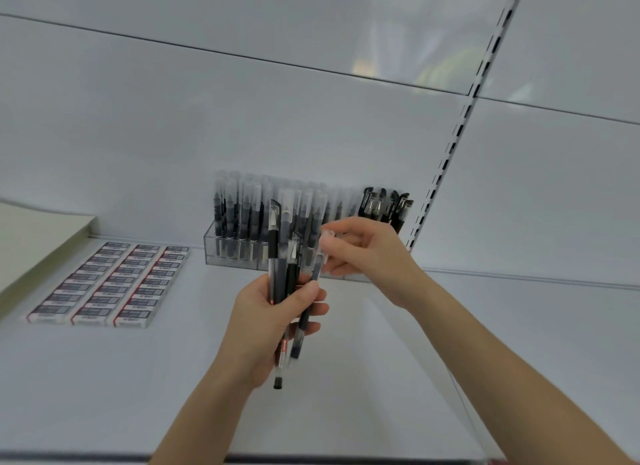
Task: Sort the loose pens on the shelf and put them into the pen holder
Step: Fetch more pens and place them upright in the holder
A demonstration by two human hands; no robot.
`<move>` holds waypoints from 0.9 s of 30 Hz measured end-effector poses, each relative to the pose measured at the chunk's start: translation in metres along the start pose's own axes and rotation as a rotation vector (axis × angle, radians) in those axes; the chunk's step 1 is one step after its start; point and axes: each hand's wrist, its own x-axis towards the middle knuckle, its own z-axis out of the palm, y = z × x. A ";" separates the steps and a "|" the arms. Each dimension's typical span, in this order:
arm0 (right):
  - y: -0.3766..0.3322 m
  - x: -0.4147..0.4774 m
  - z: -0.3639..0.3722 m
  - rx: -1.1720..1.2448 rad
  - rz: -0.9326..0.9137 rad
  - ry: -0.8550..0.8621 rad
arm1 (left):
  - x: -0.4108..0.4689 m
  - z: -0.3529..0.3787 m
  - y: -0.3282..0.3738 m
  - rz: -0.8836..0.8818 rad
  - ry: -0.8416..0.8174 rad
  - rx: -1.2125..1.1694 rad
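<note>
Nearest the front edge of the shelf [450, 343], a bundle of pens [273, 243] is gripped upright in the left hand [263, 319], with the fingers curled round the barrels and the thumb pressed across them. Just beyond, the capped top of one pen [316, 272] is pinched between the thumb and fingertips of the right hand [367, 253].

The step in hand is judged to be the sorting, with one pen singled out from the bundle.

Towards the left edge, rows of boxed packs [110, 284] are laid flat. Along the back edge the clear pen holder [211, 250] is set, crowded with clear-capped pens, with black-capped pens [388, 205] at its right end.

Next, the pinched pen would need to be drawn free and lowered among matching pens.
</note>
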 end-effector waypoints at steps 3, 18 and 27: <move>-0.002 0.006 -0.013 0.081 -0.021 0.164 | 0.000 -0.004 -0.001 0.004 0.001 0.006; 0.011 0.067 -0.020 -0.385 -0.252 0.470 | 0.002 -0.024 -0.002 0.026 0.089 0.135; 0.028 0.072 -0.002 -0.540 -0.126 0.292 | 0.003 -0.026 -0.002 0.045 0.095 0.052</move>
